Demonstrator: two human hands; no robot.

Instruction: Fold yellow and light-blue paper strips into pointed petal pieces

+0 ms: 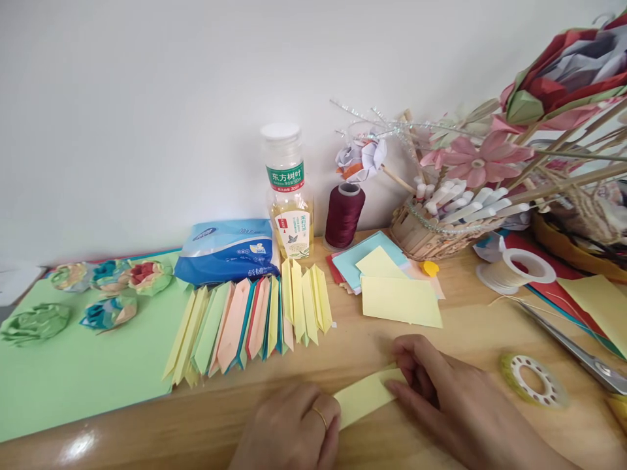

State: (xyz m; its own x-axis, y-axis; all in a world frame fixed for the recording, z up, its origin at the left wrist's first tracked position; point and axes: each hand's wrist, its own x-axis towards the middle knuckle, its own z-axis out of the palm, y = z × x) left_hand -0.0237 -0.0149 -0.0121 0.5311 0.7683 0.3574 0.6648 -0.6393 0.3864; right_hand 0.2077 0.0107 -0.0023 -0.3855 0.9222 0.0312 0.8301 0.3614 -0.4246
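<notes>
On the head view I take the pale yellow strip point(368, 397) as my clock's centre, with twelve toward the wall; it lies low on the wooden table point(206, 424), slanting up toward two o'clock, between my two hands.

My left hand point(291, 427), ringed, is at eight o'clock, fingers curled over the strip's near end; their undersides are hidden, so I can't tell whether they pinch it or only press. My right hand point(441, 385) is at three, thumb and fingers nearly closed on the other end, the thumb on top of the paper.

At ten to eleven I have a row of folded paper strips point(249, 320) in yellow, green, pink, red and blue, with a blue tissue pack point(228, 251) behind them. The bottle point(291, 215) stands at eleven, the maroon thread cone point(345, 215) near twelve. Flat yellow paper point(401, 301) lies at one, over blue sheets point(377, 251), and beyond it is a woven basket point(431, 235) of white-capped pens point(463, 203).

At two I see the white spool point(529, 271); toward three, the scissors point(573, 346) and the tape roll point(533, 381). Paper rosettes point(108, 312) sit on green sheet paper point(112, 372) at nine to ten.
</notes>
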